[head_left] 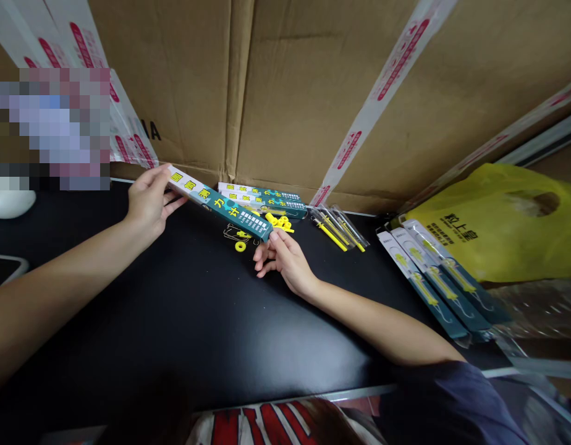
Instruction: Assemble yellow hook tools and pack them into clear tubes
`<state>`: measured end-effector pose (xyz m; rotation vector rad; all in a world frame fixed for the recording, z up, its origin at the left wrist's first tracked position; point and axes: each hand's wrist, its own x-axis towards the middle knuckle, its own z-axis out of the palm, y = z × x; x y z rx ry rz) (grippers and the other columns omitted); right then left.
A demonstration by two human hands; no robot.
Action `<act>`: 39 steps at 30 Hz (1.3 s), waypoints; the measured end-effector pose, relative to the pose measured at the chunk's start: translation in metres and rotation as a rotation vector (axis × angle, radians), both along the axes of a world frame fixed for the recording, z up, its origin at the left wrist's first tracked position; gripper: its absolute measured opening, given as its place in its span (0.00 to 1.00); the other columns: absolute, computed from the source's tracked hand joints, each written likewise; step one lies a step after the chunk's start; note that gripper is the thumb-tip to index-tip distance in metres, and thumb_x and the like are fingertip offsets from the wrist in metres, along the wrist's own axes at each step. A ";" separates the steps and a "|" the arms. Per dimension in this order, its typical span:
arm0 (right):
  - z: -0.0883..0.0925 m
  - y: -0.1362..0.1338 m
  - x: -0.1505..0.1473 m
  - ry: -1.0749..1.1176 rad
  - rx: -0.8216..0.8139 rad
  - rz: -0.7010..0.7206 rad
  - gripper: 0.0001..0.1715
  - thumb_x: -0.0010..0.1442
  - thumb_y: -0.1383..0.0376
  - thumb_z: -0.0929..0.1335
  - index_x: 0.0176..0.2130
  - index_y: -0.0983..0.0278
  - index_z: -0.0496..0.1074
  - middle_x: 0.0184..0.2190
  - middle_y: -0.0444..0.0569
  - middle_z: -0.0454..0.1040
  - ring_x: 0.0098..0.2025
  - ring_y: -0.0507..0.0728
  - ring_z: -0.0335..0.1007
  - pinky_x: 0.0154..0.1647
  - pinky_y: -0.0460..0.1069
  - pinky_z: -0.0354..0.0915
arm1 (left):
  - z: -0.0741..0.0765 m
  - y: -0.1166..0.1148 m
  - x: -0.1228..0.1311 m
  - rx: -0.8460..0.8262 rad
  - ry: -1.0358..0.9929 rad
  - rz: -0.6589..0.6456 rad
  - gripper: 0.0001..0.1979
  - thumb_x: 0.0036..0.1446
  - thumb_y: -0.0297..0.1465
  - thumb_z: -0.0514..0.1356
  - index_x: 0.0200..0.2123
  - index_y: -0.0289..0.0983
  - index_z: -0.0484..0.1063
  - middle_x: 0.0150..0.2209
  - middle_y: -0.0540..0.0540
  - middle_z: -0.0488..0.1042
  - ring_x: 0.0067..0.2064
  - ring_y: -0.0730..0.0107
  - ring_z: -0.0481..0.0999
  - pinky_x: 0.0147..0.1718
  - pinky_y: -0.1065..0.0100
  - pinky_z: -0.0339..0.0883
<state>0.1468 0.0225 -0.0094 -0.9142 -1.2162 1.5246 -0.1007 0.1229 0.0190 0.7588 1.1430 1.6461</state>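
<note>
Between my two hands a long, narrow spring scale box, white and teal with yellow lettering, is held aslant above the black table. My left hand pinches its upper white end. At the lower teal end, my right hand grips the corner between thumb and fingers. Behind the box lie two similar boxes, flat against the cardboard. Small yellow plastic parts, a yellow ring and thin metal hooks lie partly hidden under the held box.
Several clear tubes with yellow rods lie right of the boxes. Farther right are three packed spring scales beside a yellow plastic bag. A large taped cardboard box walls off the back. A phone-like device lies at the left edge.
</note>
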 end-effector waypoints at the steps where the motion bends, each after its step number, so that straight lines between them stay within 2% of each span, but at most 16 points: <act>1: 0.000 0.000 0.000 -0.003 0.000 -0.001 0.18 0.61 0.50 0.65 0.35 0.61 0.61 0.25 0.41 0.73 0.23 0.49 0.71 0.20 0.45 0.72 | 0.000 0.000 0.000 0.001 0.004 -0.001 0.06 0.55 0.30 0.64 0.37 0.41 0.75 0.39 0.48 0.76 0.38 0.67 0.75 0.41 0.58 0.74; 7: 0.000 -0.001 0.000 -0.020 0.043 -0.037 0.18 0.61 0.51 0.65 0.32 0.62 0.61 0.24 0.40 0.73 0.22 0.49 0.71 0.21 0.45 0.73 | 0.000 0.001 -0.001 0.004 0.008 0.009 0.06 0.55 0.29 0.63 0.38 0.41 0.74 0.39 0.48 0.76 0.37 0.68 0.75 0.42 0.56 0.73; 16: -0.001 -0.001 0.001 -0.038 0.073 -0.036 0.17 0.62 0.51 0.64 0.34 0.61 0.60 0.23 0.39 0.72 0.22 0.49 0.71 0.21 0.45 0.72 | 0.000 0.000 0.001 0.002 0.003 0.014 0.05 0.56 0.27 0.62 0.37 0.40 0.75 0.39 0.48 0.75 0.36 0.68 0.76 0.43 0.53 0.72; 25: -0.003 0.003 0.001 0.048 0.050 0.005 0.18 0.61 0.51 0.65 0.35 0.60 0.56 0.23 0.37 0.72 0.21 0.49 0.70 0.19 0.45 0.72 | -0.002 -0.007 0.008 -0.109 -0.066 -0.030 0.04 0.59 0.25 0.59 0.38 0.38 0.73 0.32 0.49 0.75 0.35 0.70 0.77 0.42 0.59 0.73; 29: 0.004 0.009 0.005 0.096 0.138 -0.165 0.17 0.60 0.55 0.68 0.38 0.57 0.55 0.22 0.34 0.71 0.20 0.48 0.69 0.18 0.45 0.71 | -0.002 -0.010 0.012 -0.120 -0.102 -0.053 0.06 0.60 0.25 0.59 0.40 0.38 0.75 0.34 0.47 0.77 0.37 0.67 0.78 0.43 0.61 0.73; 33: 0.014 0.022 0.019 0.061 0.196 -0.309 0.16 0.57 0.57 0.70 0.36 0.58 0.59 0.22 0.35 0.68 0.22 0.48 0.69 0.21 0.44 0.71 | -0.002 -0.016 0.019 -0.072 -0.073 -0.099 0.09 0.60 0.27 0.58 0.44 0.40 0.74 0.40 0.45 0.78 0.40 0.66 0.79 0.45 0.61 0.73; 36: 0.018 0.038 0.035 0.045 0.176 -0.394 0.15 0.56 0.57 0.70 0.35 0.59 0.60 0.22 0.36 0.67 0.23 0.48 0.69 0.23 0.44 0.71 | -0.004 -0.023 0.023 -0.017 -0.013 -0.187 0.12 0.62 0.29 0.57 0.48 0.42 0.73 0.48 0.45 0.76 0.45 0.64 0.78 0.48 0.58 0.71; 39: 0.020 0.055 0.051 0.015 0.125 -0.487 0.14 0.58 0.56 0.68 0.35 0.60 0.60 0.24 0.38 0.68 0.24 0.48 0.70 0.25 0.45 0.70 | -0.007 -0.029 0.027 0.049 0.098 -0.314 0.18 0.62 0.31 0.57 0.55 0.44 0.69 0.56 0.44 0.70 0.53 0.59 0.74 0.52 0.52 0.68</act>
